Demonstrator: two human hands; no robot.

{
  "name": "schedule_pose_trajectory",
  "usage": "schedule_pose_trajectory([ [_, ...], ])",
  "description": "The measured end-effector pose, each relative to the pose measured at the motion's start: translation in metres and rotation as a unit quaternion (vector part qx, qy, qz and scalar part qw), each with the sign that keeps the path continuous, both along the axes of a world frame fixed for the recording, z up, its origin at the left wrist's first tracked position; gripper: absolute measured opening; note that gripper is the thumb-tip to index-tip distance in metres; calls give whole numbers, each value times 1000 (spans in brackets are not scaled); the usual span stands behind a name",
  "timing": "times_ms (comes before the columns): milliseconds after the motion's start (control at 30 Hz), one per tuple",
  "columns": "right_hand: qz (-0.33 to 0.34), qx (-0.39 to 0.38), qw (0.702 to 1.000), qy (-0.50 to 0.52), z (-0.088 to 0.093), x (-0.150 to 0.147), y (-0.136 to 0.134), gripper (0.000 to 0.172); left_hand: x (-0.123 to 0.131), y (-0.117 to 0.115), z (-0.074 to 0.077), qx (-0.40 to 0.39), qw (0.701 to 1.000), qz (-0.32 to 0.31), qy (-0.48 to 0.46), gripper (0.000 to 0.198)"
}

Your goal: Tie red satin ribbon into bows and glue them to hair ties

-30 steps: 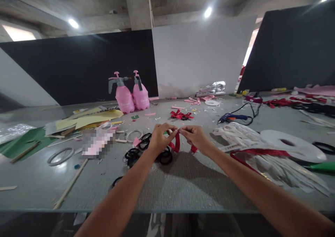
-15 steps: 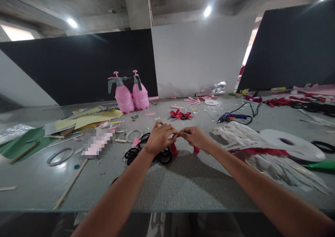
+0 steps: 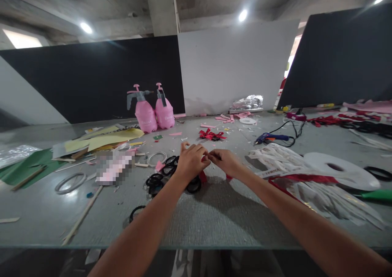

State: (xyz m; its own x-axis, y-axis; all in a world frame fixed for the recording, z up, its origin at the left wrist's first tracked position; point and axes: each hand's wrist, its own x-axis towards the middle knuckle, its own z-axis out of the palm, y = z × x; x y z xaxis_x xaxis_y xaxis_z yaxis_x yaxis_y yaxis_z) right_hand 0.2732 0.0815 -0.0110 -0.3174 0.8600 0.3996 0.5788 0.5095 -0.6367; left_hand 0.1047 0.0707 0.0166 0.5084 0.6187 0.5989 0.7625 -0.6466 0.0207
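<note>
My left hand (image 3: 193, 161) and my right hand (image 3: 225, 162) meet fingertip to fingertip above the middle of the table. Both are closed in a pinch on a red ribbon (image 3: 203, 176), whose ends hang below the fingers; its middle is mostly hidden by my hands. Black hair ties (image 3: 156, 180) lie in a pile beside and under my left wrist, and one more black hair tie (image 3: 136, 212) sits near my left forearm. Beyond my hands rests a red ribbon bow (image 3: 211, 135) with something black under it.
A blue glue gun (image 3: 272, 138) with a black cord lies at the right, behind white printed ribbons (image 3: 275, 158) and a white reel (image 3: 339, 171). Two pink spray bottles (image 3: 145, 117) stand at the back. Paper sheets (image 3: 107, 139) and a wooden stick (image 3: 82, 216) are on the left.
My left hand has shifted slightly right and its fingers have curled more. The right hand has turned a little, its fingers still pinched near the left. More of the black hair tie by my forearm shows.
</note>
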Motion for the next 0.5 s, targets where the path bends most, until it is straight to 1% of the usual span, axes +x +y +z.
schedule_pose_trajectory([
  [167,-6,5,1000,17,4,-2,-1,27,5,0,1,-42,997,13,-68,9],
  [233,2,2,999,35,4,-1,-2,29,6,2,-1,-83,990,1,-114,9],
  [267,6,1,999,47,4,-1,-2,29,7,4,-2,-120,981,-14,-151,10],
  [300,10,2,998,59,4,0,-3,29,7,6,-4,-170,964,-36,-199,12],
  [333,12,7,997,71,5,1,-3,29,7,8,-6,-232,937,-64,-252,14],
  [400,10,22,996,90,6,3,-4,27,4,13,-9,-356,860,-124,-344,22],
  [433,5,29,995,95,6,4,-4,27,2,14,-10,-401,824,-149,-371,27],
  [467,0,34,995,96,6,5,-4,27,0,16,-11,-433,798,-167,-385,30],
  [500,-4,36,995,95,6,6,-4,27,-2,16,-11,-453,783,-177,-389,32],
])
